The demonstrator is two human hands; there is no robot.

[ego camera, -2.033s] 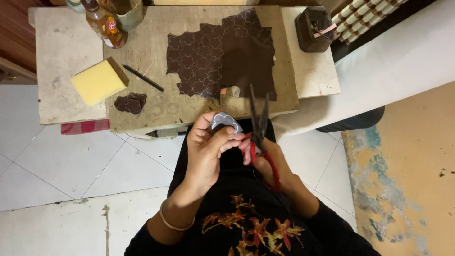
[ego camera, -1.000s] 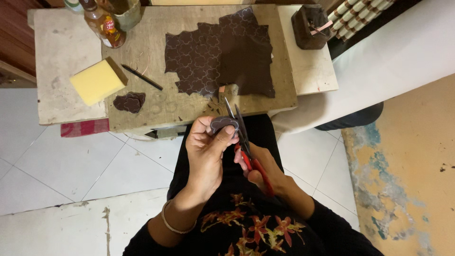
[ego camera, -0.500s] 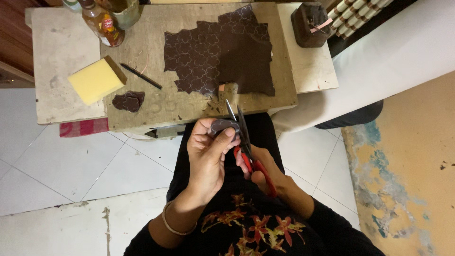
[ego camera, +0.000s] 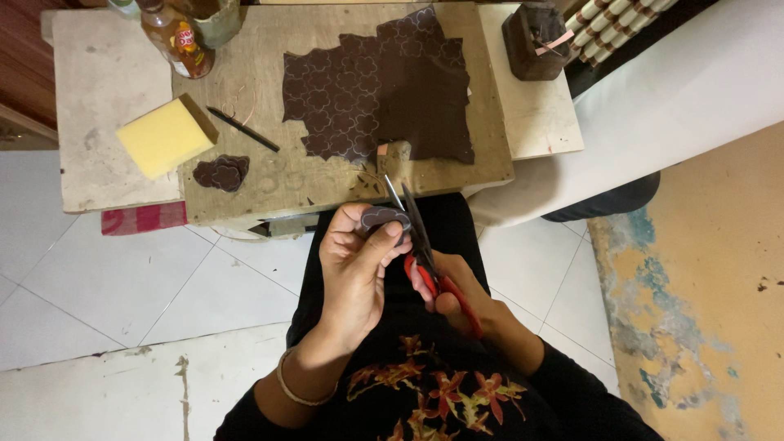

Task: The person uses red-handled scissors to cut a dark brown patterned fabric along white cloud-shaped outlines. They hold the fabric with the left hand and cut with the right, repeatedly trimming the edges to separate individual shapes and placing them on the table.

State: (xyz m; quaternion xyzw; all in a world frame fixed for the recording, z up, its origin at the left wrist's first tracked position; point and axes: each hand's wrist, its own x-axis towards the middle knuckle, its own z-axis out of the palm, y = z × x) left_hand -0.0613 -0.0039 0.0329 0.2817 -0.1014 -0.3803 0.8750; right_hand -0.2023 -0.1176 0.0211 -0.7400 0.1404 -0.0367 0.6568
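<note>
Now the scissors point(ego camera: 412, 233) are swung in w/ blades straddling the small brown piece point(ego camera: 382, 217), vs. held off to 3 o'clock 2 s ago, so a cut looks underway. Left hand point(ego camera: 355, 273) pinches that piece, fingers curled narrow. Right hand point(ego camera: 457, 298) grips the red handles. Big brown sheet point(ego camera: 384, 82) lies at 12 o'clock on the workboard point(ego camera: 245, 175).

Bottle point(ego camera: 175, 41) cut off by top edge; scissor handles point(ego camera: 433, 282) — half hidden.
</note>
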